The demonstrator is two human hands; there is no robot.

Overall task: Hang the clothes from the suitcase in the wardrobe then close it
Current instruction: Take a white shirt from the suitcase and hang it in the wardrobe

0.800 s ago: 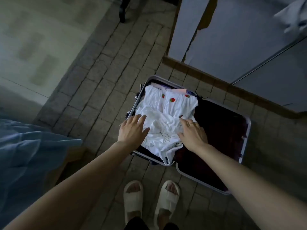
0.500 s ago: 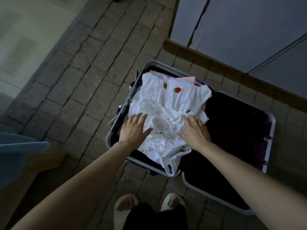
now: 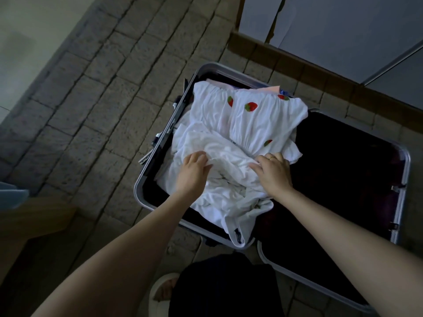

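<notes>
An open suitcase (image 3: 400, 179) with a silver frame lies flat on the stone floor. Its left half holds a pile of white clothes; its right half shows a dark lining. On top at the near side lies a crumpled white garment (image 3: 226, 177). Behind it lies a white garment with red strawberries (image 3: 256, 117). My left hand (image 3: 193, 172) curls its fingers into the crumpled white garment at its left side. My right hand (image 3: 272, 172), with a ring on one finger, grips the same garment at its right side. The wardrobe's grey doors (image 3: 343, 30) stand beyond the suitcase.
A pink piece of clothing (image 3: 272, 89) peeks out at the far end of the pile. A wooden bed corner (image 3: 29, 216) with blue bedding (image 3: 11, 197) sits at the left. My sandalled foot (image 3: 163, 289) stands just before the suitcase.
Both hands went from lying flat on the white garment to curling their fingers into it and bunching the cloth. The camera moved closer over the suitcase.
</notes>
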